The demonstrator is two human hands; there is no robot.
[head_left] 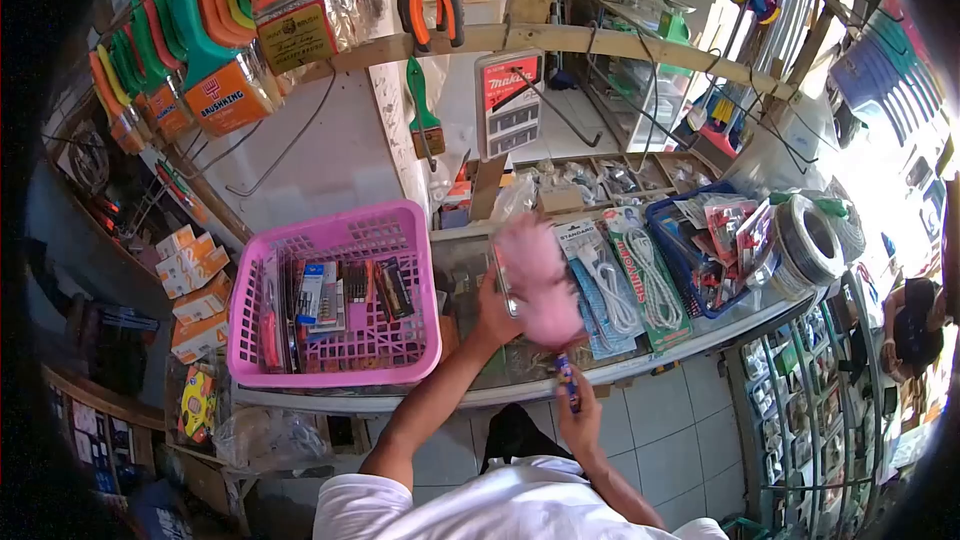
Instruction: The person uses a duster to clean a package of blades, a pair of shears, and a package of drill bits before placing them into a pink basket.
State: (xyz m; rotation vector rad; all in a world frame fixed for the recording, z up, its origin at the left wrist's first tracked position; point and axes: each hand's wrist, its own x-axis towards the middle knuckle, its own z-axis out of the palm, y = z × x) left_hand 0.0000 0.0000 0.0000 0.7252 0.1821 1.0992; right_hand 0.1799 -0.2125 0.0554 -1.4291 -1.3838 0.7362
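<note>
My right hand (pixel 580 418) is wrapped round the purple handle of a fluffy pink duster (pixel 552 315), its head smeared by motion. Just beyond, over the glass counter (pixel 460 340), my left hand (pixel 497 312) grips a flat packet with a clear, shiny edge. The duster's head covers most of that packet, so its kind is hidden. To the right of the duster lie carded white cables (pixel 608 290) in blue and green packaging. A pink plastic basket (pixel 428 310) with several packaged small tools stands left of my left forearm.
Paintbrushes (pixel 215 60), orange-handled pliers (pixel 428 0) and a red Makita pack (pixel 510 105) hang along a wooden rail above the counter. A blue basket (pixel 745 300) of packets and a cable roll (pixel 808 240) stand at right. Orange boxes (pixel 200 300) are stacked at left. A person (pixel 915 325) is at the far right.
</note>
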